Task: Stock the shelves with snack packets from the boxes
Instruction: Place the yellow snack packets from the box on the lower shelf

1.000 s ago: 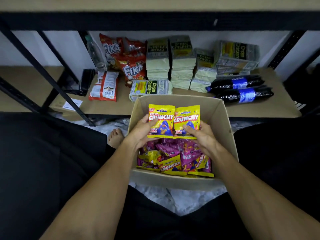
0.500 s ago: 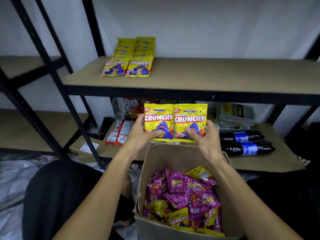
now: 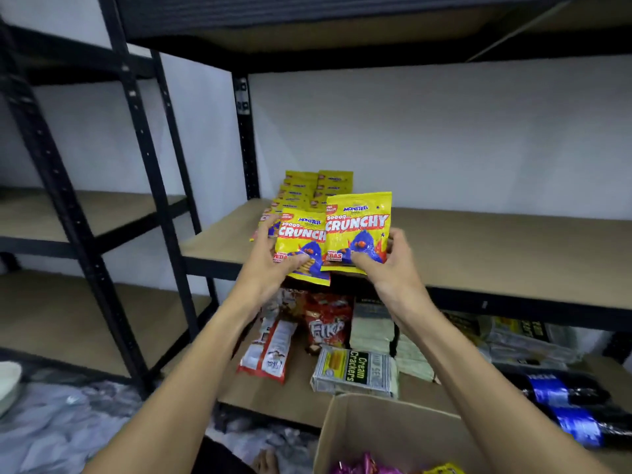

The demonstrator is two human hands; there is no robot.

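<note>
Yellow packets: one grasped in the left grip, one in the right grip; both raised from the box, now at the shelf front, just before the stacked row; placement likely follows.

Wooden shelf with rows of yellow packets

Yellow foil Crunchy packet in left hand, partly behind second yellow Crunchy packet in right hand. Both before stacked yellow packet row on wooden middle shelf. Brown cardboard box below.
</note>
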